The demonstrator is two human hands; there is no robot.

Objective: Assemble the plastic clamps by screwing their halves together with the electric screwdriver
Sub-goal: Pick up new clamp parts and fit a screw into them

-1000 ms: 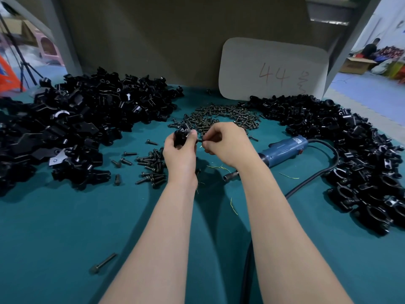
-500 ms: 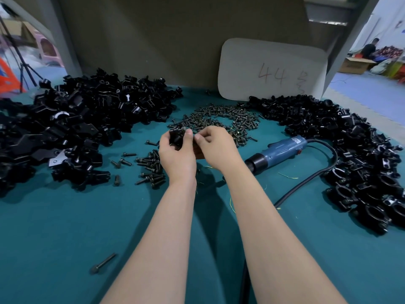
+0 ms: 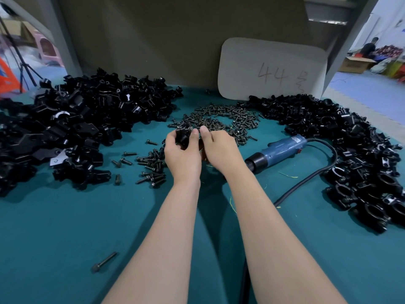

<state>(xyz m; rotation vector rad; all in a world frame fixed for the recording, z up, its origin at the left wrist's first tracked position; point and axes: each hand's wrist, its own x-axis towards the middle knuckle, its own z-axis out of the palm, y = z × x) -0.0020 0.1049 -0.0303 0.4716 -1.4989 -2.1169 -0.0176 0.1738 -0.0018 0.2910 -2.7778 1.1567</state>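
Both bare forearms reach up from the bottom edge to the middle of the frame, hands close together above the teal table [image 3: 65, 238]. The left hand [image 3: 183, 156] is turned back-to-camera, its fingers and thumb curled round one black clamp [image 3: 183, 135], held just clear of the cloth. The right hand [image 3: 221, 150] sits just beside it with fingers curled under and its thumb raised next to the left thumb at the clamp's edge; whether it pinches anything cannot be told.

One blue electric screwdriver [image 3: 282, 150] lies untouched on the table right of the right wrist, tip partly hidden behind that wrist, its black cable [image 3: 324, 167] looping down toward the lower middle. Behind the hands spreads a screw pile [image 3: 221, 120], too many to count; a smaller screw cluster [image 3: 153, 167] lies left of the left hand, with a few strays beside it. One long bolt [image 3: 104, 262] lies alone at lower left. Two black heaps flank the scene: the left heap [image 3: 76, 128] and the right heap [image 3: 350, 150]. One white board [image 3: 271, 69] marked "44" leans at upper right.
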